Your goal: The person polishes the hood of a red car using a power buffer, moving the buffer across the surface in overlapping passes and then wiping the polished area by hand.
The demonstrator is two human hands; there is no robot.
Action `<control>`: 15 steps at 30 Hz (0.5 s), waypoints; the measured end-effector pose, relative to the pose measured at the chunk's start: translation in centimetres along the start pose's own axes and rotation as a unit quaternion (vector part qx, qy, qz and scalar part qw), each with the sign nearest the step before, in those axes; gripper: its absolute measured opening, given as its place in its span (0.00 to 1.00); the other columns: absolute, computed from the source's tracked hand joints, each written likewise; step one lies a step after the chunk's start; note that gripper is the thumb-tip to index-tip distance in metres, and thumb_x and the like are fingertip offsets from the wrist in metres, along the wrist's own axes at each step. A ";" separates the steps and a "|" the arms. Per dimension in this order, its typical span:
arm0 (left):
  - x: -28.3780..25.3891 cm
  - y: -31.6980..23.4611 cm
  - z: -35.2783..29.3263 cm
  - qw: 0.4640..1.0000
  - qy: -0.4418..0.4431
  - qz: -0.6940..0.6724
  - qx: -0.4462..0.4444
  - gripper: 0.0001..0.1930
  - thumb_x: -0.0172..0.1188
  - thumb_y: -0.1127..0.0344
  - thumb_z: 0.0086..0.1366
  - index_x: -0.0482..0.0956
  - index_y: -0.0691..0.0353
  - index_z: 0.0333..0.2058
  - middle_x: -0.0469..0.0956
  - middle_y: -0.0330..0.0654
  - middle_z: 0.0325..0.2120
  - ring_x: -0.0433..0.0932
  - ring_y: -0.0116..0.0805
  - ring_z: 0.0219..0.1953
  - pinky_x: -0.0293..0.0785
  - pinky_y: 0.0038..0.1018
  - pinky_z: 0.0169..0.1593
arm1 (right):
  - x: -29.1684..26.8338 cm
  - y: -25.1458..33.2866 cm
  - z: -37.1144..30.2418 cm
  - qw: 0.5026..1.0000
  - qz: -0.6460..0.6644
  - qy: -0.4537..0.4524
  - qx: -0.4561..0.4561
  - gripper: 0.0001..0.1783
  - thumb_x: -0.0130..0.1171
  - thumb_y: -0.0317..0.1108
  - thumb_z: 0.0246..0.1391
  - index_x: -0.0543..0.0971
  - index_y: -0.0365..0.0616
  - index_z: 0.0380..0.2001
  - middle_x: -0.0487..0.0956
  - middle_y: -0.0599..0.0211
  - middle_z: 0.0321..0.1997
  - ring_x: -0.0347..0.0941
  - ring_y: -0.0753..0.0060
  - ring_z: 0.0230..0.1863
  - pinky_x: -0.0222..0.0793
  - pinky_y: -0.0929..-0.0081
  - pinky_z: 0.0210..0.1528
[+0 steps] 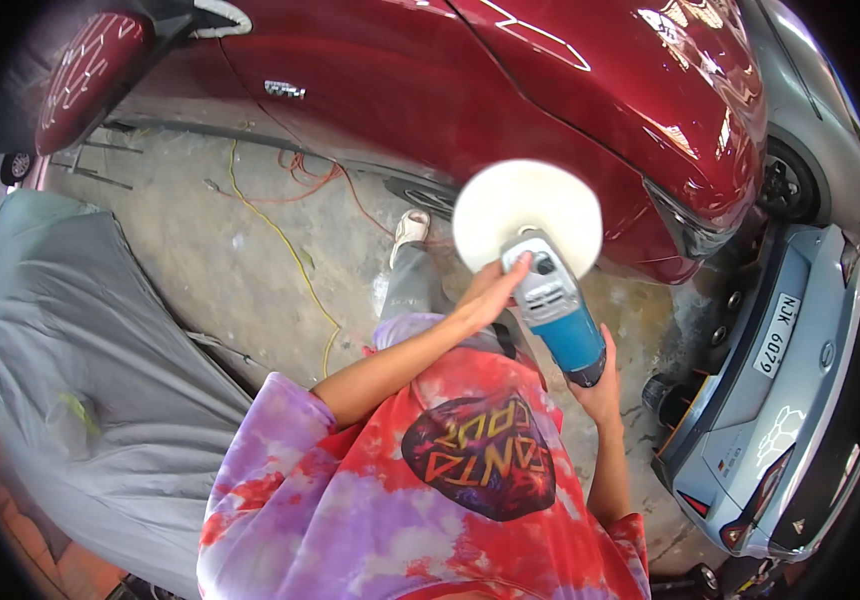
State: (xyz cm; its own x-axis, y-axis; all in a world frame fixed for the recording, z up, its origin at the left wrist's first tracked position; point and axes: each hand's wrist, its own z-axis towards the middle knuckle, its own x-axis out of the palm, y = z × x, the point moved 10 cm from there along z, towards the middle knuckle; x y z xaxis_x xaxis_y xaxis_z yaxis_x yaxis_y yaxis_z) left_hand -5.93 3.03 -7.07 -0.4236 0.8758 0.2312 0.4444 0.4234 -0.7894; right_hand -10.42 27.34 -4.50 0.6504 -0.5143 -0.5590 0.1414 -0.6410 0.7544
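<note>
Both my hands hold a blue and silver electric polisher (556,312) in front of my body. My left hand (493,288) grips the silver gear head from the side, its thumb lying over the top. At the rear end, my right hand (602,385) is wrapped round the dark base of the blue body; some of its fingers are hidden. A large round white polishing pad (525,205) is mounted at the front of the tool. It overlaps the lower front side of the glossy red car (590,110) in view; whether it touches the paint I cannot tell.
A grey cover (100,380) drapes a large shape at left. A yellow cord (290,250) and an orange hose (300,180) lie across the concrete floor (180,215). A light blue car (775,400) stands at right, with a silver car (820,110) beyond.
</note>
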 end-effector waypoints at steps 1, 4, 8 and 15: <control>1.0 -0.2 0.6 0.999 0.015 0.047 0.012 0.42 0.44 0.30 0.66 0.71 0.67 0.57 0.78 0.50 0.47 0.78 0.39 0.49 0.76 0.34 0.48 | 0.2 -1.5 -0.2 0.999 0.044 -0.026 0.003 0.56 0.71 0.23 0.36 0.53 0.48 0.69 0.74 0.51 0.58 0.72 0.53 0.58 0.67 0.63 0.59; 2.2 -1.7 1.3 0.988 0.015 0.145 0.055 0.39 0.47 0.32 0.65 0.75 0.69 0.52 0.81 0.53 0.40 0.81 0.43 0.42 0.76 0.35 0.44 | 2.0 -4.5 -0.4 0.988 0.127 -0.083 -0.006 0.55 0.70 0.23 0.36 0.54 0.47 0.69 0.71 0.53 0.61 0.71 0.59 0.59 0.66 0.64 0.60; -0.6 -6.8 0.0 0.958 -0.055 0.269 0.081 0.36 0.48 0.36 0.66 0.79 0.71 0.46 0.82 0.58 0.34 0.82 0.47 0.38 0.74 0.39 0.45 | 4.2 -1.2 1.4 0.981 0.156 -0.109 -0.036 0.56 0.72 0.26 0.35 0.55 0.49 0.69 0.73 0.50 0.60 0.73 0.56 0.57 0.69 0.62 0.58; -18.5 -14.0 -3.6 0.906 -0.272 0.295 0.133 0.36 0.39 0.39 0.72 0.80 0.73 0.38 0.82 0.48 0.31 0.77 0.34 0.34 0.72 0.36 0.39 | 9.0 13.6 5.8 0.991 0.125 -0.004 -0.040 0.56 0.73 0.35 0.34 0.55 0.61 0.69 0.81 0.46 0.41 0.78 0.39 0.43 0.74 0.55 0.47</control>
State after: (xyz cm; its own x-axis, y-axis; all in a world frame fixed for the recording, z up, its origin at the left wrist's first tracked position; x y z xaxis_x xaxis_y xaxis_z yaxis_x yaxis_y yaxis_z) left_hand -1.48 -18.27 1.74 -0.5327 0.6572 -0.5333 0.5445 -0.2163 -0.8104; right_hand -7.00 10.74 -1.28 0.6661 -0.6569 -0.3533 0.0346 -0.4459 0.8944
